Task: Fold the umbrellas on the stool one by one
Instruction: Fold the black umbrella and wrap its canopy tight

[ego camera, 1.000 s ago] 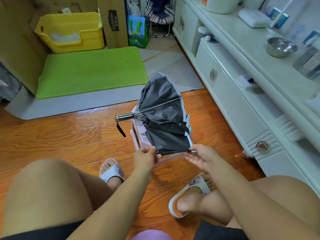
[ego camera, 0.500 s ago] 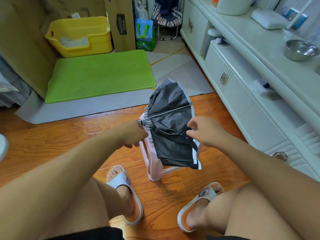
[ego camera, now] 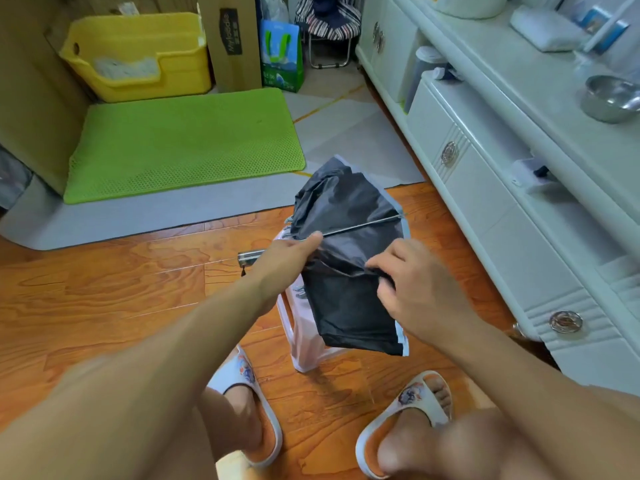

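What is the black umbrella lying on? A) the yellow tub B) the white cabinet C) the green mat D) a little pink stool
D: the black umbrella lies across the little pink stool, whose legs show beneath it on the wood floor, while the left hand and right hand hold its fabric.

Far left I see a yellow plastic bin (ego camera: 138, 57) against the wall, with a green mesh mat (ego camera: 183, 143) lying just nearer on a grey floor sheet (ego camera: 145, 216). A tall cardboard box (ego camera: 230, 39) stands right of the bin. Along the right runs a white cabinet (ego camera: 502, 209), a steel bowl (ego camera: 611, 98) on top.
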Demonstrator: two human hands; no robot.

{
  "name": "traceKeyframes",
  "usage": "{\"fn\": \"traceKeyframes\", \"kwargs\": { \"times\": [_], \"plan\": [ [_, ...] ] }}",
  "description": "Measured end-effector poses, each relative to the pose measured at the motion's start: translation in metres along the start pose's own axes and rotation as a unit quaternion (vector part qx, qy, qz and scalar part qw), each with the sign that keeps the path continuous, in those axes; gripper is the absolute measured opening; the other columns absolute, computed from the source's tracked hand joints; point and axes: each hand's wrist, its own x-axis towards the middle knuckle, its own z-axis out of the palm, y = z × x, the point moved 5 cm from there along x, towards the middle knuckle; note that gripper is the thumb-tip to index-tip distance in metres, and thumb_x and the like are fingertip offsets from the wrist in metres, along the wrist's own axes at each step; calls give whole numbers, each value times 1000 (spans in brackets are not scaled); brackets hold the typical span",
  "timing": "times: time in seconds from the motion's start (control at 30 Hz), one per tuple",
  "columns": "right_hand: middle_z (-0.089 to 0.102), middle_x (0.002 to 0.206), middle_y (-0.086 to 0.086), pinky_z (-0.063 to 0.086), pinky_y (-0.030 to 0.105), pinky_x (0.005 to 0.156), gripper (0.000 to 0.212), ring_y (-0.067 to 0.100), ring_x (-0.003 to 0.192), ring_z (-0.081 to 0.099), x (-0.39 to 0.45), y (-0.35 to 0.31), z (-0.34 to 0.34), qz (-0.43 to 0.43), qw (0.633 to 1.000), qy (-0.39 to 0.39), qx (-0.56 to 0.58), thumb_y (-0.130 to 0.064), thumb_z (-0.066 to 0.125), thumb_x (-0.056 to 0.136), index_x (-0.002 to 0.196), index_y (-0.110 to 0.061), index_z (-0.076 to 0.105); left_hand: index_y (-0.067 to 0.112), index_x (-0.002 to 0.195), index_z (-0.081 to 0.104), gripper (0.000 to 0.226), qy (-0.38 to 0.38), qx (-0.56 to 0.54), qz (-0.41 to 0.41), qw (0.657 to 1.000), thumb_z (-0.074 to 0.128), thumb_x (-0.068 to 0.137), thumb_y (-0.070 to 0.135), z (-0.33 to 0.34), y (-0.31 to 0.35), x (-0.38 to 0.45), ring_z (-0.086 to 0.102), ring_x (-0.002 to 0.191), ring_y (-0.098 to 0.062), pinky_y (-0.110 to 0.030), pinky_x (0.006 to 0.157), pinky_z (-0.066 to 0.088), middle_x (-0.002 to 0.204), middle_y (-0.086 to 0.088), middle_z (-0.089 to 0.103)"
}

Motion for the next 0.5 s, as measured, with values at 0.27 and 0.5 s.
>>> {"fn": "traceKeyframes", "kwargs": {
  "times": [0.27,0.5],
  "plan": [
    [66,114,-7,49,32,93,35,11,105,62,-9,61,5,423,837,-30,347,-45,57,99,122,-19,62,6,80,62,25,20,-79,130,988,60,101,20,-7,8,7,50,73,-20,-34,74,46,77,-9,52],
    [78,98,7,57,40,92,20,24,100,73,16,51,-8,362,783,36,505,-22,60,102,100,-9,75,48,154,32,50,-82,-57,104,990,48,107,39,3,6,5,68,105,-21,-38,86,58,131,6,67]
  ]
}}
